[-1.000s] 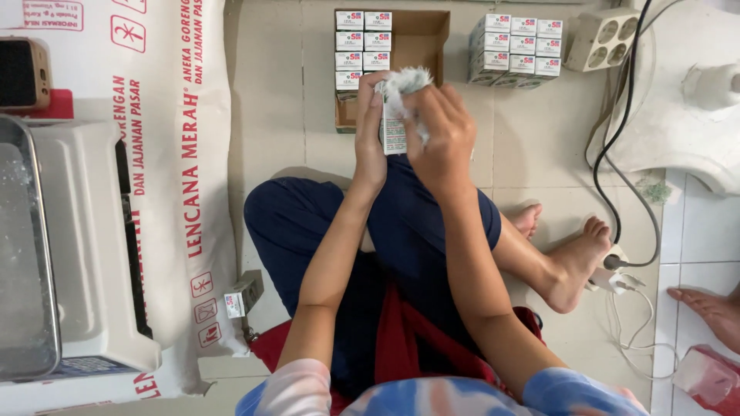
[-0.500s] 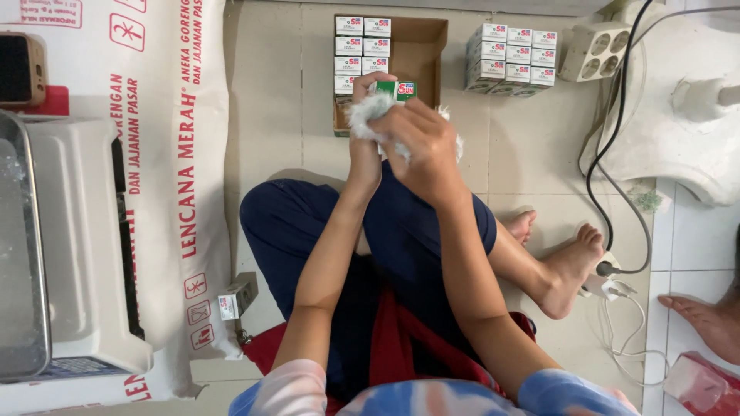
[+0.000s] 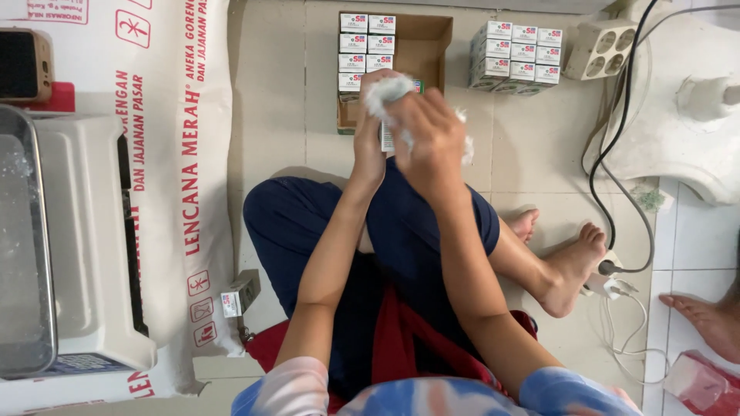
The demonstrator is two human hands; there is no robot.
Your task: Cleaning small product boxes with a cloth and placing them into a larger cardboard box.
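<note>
I sit cross-legged on a tiled floor. My left hand [image 3: 368, 142] and my right hand [image 3: 428, 139] meet above my knees. Together they grip a small white box [image 3: 388, 137] and a wad of white crinkled plastic wrap [image 3: 385, 91] around it. My right hand covers most of the box. Just beyond my hands lies an open brown cardboard box [image 3: 432, 46] holding several small white boxes in rows [image 3: 367, 42].
A block of several small boxes [image 3: 516, 55] and a white socket block [image 3: 601, 48] lie at top right, with black cables [image 3: 609, 154] running down. A white machine [image 3: 85, 239] stands left on printed paper [image 3: 185, 154]. Another person's foot [image 3: 705, 316] shows at right.
Both hands have shifted slightly and the plastic wrap has bunched more tightly over the small box. The view has moved a little to the left.
</note>
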